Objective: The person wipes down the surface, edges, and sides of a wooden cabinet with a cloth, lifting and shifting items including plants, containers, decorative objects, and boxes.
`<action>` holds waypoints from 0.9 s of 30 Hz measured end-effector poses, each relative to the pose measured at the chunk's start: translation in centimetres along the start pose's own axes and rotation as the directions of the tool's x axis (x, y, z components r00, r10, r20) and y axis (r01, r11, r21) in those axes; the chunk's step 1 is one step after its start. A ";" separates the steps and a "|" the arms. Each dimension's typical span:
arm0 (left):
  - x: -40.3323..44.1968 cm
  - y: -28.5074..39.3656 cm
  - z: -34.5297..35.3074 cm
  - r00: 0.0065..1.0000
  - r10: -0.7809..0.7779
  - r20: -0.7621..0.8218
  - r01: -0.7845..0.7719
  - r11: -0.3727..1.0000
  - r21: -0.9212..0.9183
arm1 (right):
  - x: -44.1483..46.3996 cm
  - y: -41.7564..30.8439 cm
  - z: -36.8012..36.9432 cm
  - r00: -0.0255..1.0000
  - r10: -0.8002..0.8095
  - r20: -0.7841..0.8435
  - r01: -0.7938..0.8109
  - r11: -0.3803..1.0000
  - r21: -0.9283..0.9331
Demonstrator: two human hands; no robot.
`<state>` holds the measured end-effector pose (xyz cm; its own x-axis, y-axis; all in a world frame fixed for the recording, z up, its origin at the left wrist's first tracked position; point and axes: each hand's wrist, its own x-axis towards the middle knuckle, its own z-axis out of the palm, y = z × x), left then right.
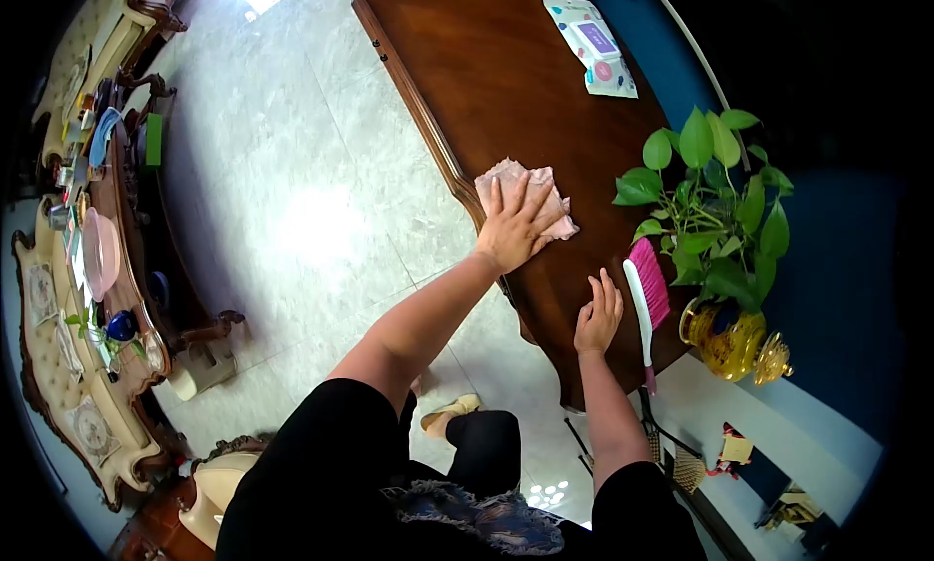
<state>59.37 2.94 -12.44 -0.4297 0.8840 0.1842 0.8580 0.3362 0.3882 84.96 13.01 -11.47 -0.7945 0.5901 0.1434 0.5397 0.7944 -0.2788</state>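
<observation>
My left hand [513, 222] lies flat with its fingers spread on a crumpled pink cloth [545, 196], pressing it against the dark brown wooden cabinet top [467, 65] near its left edge. Lower down, my right hand [598, 315] rests on or just over the same wood, fingers stretched out and holding nothing. Just right of that hand is a brush [650, 287] with pink bristles and a white handle; the hand does not touch it.
A leafy green plant [705, 230] grows from a yellow glass vase [725, 342] on the right. A wipes packet [593, 45] lies farther up the wood. Across the tiled floor [321, 143] stand a cluttered table [126, 259] and a tufted sofa [44, 298].
</observation>
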 end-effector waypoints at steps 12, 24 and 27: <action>0.8 -2.4 -2.0 0.977 0.020 0.213 -0.008 0.998 -0.057 | 0.8 -0.4 0.3 0.992 0.052 0.114 -0.042 0.995 -0.087; 1.7 -11.3 -3.8 0.977 -0.115 0.181 0.140 0.981 -0.133 | 13.5 -11.3 0.7 0.981 0.147 0.124 -0.139 0.988 -0.074; 3.3 -15.0 -4.9 0.977 -0.183 0.108 0.198 0.969 -0.149 | 22.4 -16.4 4.0 0.993 -0.068 0.093 0.060 0.994 0.087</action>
<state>43.68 -0.77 -13.24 -0.5468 0.8372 0.0114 0.7043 0.4526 0.5469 57.24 12.59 -7.45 -0.8520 0.5184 0.0731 0.4644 0.8129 -0.3516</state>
